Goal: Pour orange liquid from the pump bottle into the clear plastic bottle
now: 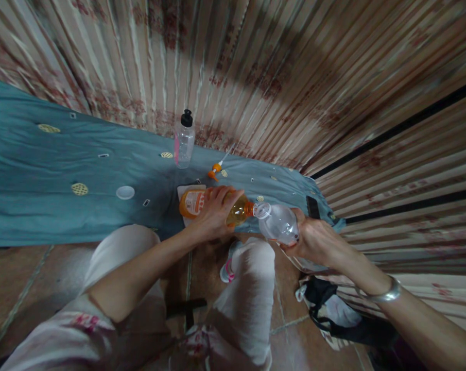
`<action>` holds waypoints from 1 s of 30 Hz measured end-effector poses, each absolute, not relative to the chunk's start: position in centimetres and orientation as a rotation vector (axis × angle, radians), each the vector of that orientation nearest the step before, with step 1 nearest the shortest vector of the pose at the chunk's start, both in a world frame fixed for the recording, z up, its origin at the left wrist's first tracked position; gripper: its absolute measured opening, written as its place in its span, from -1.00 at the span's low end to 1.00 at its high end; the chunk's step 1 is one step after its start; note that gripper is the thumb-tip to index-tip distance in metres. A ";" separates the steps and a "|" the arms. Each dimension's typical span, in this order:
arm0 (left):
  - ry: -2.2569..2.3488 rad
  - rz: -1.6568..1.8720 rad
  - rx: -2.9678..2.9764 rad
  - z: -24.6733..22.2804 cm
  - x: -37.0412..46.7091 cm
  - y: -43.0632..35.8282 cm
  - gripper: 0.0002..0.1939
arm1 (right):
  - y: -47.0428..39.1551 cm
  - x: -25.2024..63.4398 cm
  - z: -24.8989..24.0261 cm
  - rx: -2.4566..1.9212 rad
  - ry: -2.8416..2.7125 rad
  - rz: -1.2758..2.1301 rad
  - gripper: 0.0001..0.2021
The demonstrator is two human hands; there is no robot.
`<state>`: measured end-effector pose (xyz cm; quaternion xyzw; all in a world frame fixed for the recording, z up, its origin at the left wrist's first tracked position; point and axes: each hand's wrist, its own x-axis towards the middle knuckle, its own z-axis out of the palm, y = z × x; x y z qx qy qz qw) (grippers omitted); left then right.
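Observation:
My left hand point(216, 212) is wrapped round a bottle of orange liquid point(239, 208), tipped on its side with its neck pointing right. The neck meets the mouth of a clear plastic bottle point(277, 222). Whether liquid flows between them I cannot tell. Around the clear bottle's far end closes my right hand point(310, 237), with a silver bracelet on that wrist. An orange pump top point(216, 170) with a thin tube lies on the teal cloth just beyond the bottles. Farther back stands a clear squeeze bottle point(184, 144) with a black cap.
A teal cloth point(113, 139) covers the low surface ahead. On it are a white round lid point(125, 192) and a dark phone-like object point(312, 207). Pleated curtains point(217, 67) hang behind and at the right. A black bag point(344, 314) sits on the tiled floor.

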<state>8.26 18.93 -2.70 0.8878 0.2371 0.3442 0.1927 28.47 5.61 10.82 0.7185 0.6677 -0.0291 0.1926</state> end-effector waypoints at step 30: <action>0.663 0.960 2.489 -2.6 8.1 18.9 -0.16 | 5.4 28.7 10.8 1.983 1.895 -0.009 -0.59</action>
